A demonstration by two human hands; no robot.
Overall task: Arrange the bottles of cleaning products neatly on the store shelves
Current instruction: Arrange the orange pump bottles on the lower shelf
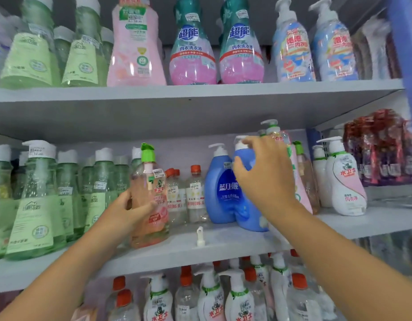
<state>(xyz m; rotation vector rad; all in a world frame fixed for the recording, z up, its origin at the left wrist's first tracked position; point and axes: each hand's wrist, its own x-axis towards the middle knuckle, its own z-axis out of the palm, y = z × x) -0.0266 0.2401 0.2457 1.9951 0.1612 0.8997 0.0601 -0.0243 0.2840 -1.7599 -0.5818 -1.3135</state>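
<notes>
- The peach bottle with the green flip cap stands upright near the front edge of the middle shelf, just right of the green bottles.
- Our left hand has its grip clamped on this peach bottle, fingers curled round its left side and thumb across the front.
- The front blue pump bottle stands further right on the same shelf, touching a second blue pump bottle on its left.
- Our right hand holds the front blue bottle at the shoulder, grip closed round it, one finger lying against the white pump head.
- Between the peach bottle and the blue pair, clear bottles with red caps stand further back on the shelf.
- A small white plastic piece lies on the shelf board in front of them; we cannot tell what it is.
- Behind our right hand stand a tall pump bottle and a pink-labelled one, partly hidden.
- Further right stand white and pink pump bottles, and beyond them red packets.
- The upper shelf carries green, pink, teal-topped and light blue bottles in a row.
- The lower shelf holds white pump bottles and more red-capped clear ones.
</notes>
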